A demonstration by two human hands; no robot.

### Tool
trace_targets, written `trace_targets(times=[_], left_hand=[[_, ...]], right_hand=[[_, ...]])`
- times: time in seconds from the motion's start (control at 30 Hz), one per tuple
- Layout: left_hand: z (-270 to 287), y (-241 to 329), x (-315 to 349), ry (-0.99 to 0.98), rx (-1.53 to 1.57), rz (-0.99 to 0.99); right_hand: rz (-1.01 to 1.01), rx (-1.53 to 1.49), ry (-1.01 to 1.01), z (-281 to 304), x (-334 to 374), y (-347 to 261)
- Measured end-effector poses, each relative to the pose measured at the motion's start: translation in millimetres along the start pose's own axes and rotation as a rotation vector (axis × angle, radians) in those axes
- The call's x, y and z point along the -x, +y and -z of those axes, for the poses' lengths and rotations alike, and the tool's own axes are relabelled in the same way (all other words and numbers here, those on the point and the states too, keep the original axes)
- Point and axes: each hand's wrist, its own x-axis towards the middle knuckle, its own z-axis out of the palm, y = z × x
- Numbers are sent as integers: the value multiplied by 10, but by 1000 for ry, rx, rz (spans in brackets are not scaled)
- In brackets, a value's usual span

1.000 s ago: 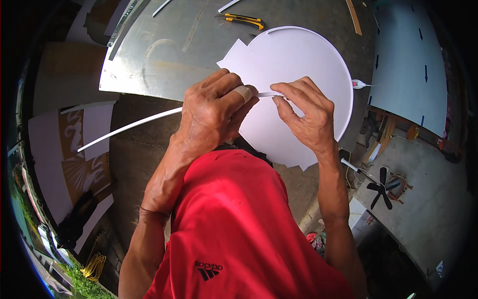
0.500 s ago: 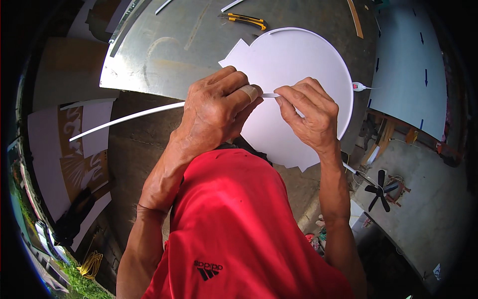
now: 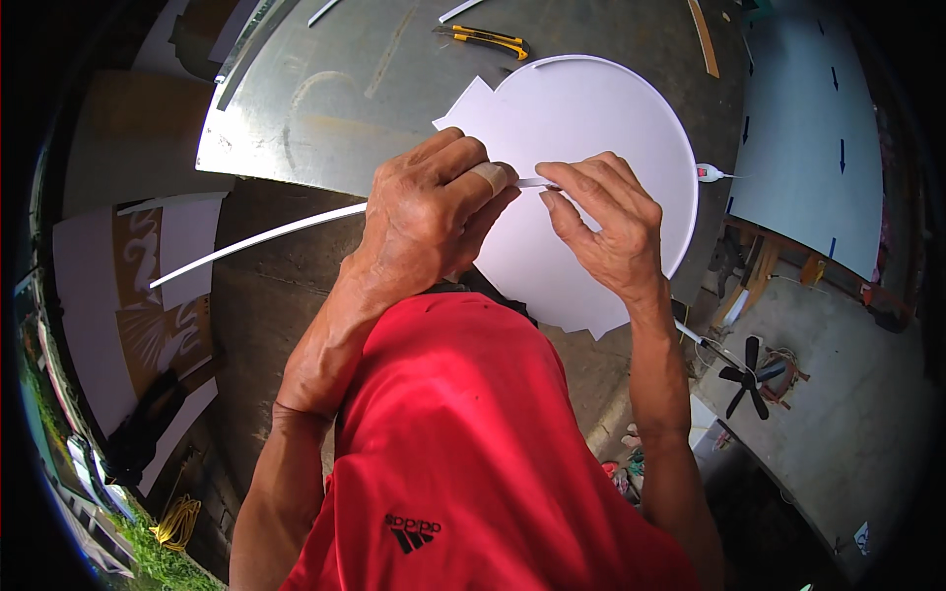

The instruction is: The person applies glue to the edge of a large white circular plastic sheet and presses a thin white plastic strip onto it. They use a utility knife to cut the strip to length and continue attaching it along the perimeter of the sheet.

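Note:
My left hand point(image 3: 429, 202) is closed around a narrow white strip point(image 3: 258, 239), with a tan band or tape round one finger. One long end of the strip curves out to the left past my wrist. Its short end pokes out between my two hands, where the thumb and forefinger of my right hand point(image 3: 609, 215) pinch around it, the thumb slightly loose. Beneath both hands lies a large round white sheet point(image 3: 591, 118) with a thin raised rim along its far and right edge and angular tabs at two places.
A metal-topped table point(image 3: 340, 108) carries the sheet. A yellow and black utility knife point(image 3: 488, 40) lies beyond it, and a small white bottle with a thin tip point(image 3: 709, 173) sits by its right edge. Further right are a pale blue panel point(image 3: 813, 128) and a black fan point(image 3: 746, 377).
The thumb and forefinger of my right hand have parted a little around the strip's short end. The strip's long left end has shifted slightly right and down.

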Motion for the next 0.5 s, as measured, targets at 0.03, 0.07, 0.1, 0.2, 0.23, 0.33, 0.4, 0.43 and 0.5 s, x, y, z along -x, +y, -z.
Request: trace_targets(times=[0.03,0.07,0.1,0.2,0.23,0.33,0.4,0.43,0.5], left_hand=[[4,1,-11,-13,-3,-5],[8,5,-23,-27,-5,-11],[10,6,-30,-40,-8,-16],[7,-7,-4,-44,-18,-15],[9,-8,-2,-46,-18,-14],[9,-12,4,-47,-19,-13],[-3,-19,9,-40,-19,-15],[-6,-21,11,-39,-15,-13],[-12,-25,14,-36,-9,-9]], right_hand=[[6,1,-8,4,-8,-2],[11,5,-3,6,-9,6],[15,9,2,10,-7,19],[24,2,5,-14,-5,38],[23,0,3,-17,-5,38],[22,5,-2,-18,-16,33],[20,5,-7,-19,-18,45],[18,4,-9,-19,-15,48],[28,5,-6,-26,-17,44]])
